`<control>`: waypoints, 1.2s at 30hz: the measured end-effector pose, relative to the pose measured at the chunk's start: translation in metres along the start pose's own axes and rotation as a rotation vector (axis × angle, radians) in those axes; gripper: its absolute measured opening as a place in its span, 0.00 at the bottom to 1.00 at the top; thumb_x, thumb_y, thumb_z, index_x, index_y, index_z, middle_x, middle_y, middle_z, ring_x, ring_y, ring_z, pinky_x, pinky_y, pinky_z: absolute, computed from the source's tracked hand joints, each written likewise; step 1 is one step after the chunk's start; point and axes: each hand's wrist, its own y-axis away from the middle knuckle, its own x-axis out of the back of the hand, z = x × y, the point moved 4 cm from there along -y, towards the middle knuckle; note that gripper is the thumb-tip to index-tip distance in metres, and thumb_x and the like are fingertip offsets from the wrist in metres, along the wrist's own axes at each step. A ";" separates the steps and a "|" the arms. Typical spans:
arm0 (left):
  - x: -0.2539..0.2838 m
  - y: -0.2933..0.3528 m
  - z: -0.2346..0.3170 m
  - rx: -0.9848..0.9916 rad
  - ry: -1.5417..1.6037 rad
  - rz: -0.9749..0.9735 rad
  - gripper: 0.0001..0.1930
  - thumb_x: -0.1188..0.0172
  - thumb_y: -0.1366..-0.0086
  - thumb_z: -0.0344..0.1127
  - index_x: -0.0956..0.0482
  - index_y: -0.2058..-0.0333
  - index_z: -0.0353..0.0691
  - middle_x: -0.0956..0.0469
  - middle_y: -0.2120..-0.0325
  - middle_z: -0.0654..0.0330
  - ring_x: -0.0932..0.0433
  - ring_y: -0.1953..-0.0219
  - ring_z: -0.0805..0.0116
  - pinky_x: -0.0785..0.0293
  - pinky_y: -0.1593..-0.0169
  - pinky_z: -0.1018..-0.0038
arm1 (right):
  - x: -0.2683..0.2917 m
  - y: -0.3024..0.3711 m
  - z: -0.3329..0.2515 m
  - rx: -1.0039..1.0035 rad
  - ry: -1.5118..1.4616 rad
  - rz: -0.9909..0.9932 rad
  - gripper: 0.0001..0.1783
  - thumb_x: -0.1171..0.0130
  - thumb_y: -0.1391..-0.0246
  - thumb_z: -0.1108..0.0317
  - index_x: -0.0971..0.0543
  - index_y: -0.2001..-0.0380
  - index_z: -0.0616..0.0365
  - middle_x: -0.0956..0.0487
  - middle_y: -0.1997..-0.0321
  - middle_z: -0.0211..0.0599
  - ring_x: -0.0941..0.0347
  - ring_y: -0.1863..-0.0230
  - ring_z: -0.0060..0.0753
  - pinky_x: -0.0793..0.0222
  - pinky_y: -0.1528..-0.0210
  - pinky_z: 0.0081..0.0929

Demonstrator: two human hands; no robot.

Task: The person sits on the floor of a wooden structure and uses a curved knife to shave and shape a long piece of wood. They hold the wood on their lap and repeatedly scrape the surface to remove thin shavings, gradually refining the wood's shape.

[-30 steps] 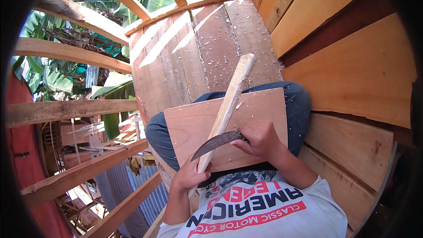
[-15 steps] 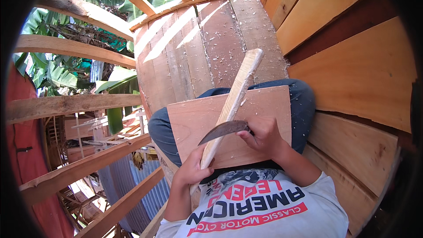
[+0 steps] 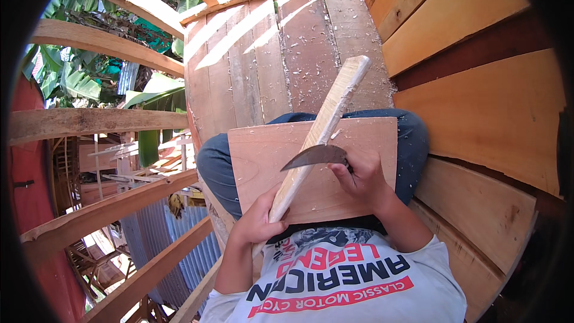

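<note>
My left hand (image 3: 260,218) is closed round the lower end of a long, pale wooden stick (image 3: 327,121) that slants up and to the right, away from me. In my right hand (image 3: 362,178) is the handle of a curved knife (image 3: 315,156); the fist hides most of that handle. The dark blade lies across the stick, its tip pointing left and passing beyond the stick's left edge. Beneath both, a flat rectangular board (image 3: 369,136) rests on my crossed legs. Small pale shavings dot the board near the stick.
Ahead is a plank floor (image 3: 239,84) strewn with wood shavings. Wooden wall boards (image 3: 478,101) stand close on my right. Along the left runs an open railing of wooden bars (image 3: 101,121), with banana leaves (image 3: 81,84) and corrugated metal sheets (image 3: 185,227) beyond it.
The knife and my right hand have shifted slightly up the stick, away from me. My left hand keeps its hold near the lower end. The whole view has tilted a little.
</note>
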 end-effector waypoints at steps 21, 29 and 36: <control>-0.004 -0.015 0.005 -0.060 0.438 -0.150 0.25 0.37 0.62 0.33 0.42 0.65 0.38 0.45 0.78 0.67 0.44 0.86 0.82 0.47 0.86 0.84 | 0.016 -0.022 0.001 -0.604 -0.852 -0.587 0.15 0.37 0.46 0.60 0.26 0.73 0.60 0.31 0.81 0.21 0.38 0.84 0.14 0.46 0.83 0.21; 0.004 -0.018 0.001 -0.026 0.599 -0.234 0.22 0.43 0.62 0.29 0.42 0.66 0.39 0.45 0.80 0.68 0.45 0.84 0.81 0.45 0.85 0.83 | 0.028 0.004 0.014 -0.496 -0.334 -0.127 0.09 0.40 0.44 0.67 0.26 0.68 0.60 0.31 0.79 0.23 0.40 0.79 0.10 0.44 0.77 0.15; 0.002 -0.017 0.002 -0.034 0.467 -0.264 0.27 0.45 0.60 0.28 0.39 0.56 0.35 0.44 0.80 0.69 0.42 0.82 0.80 0.42 0.81 0.82 | 0.020 -0.003 -0.009 -0.439 -0.682 -0.604 0.11 0.42 0.42 0.65 0.28 0.64 0.62 0.34 0.83 0.21 0.42 0.86 0.09 0.48 0.85 0.12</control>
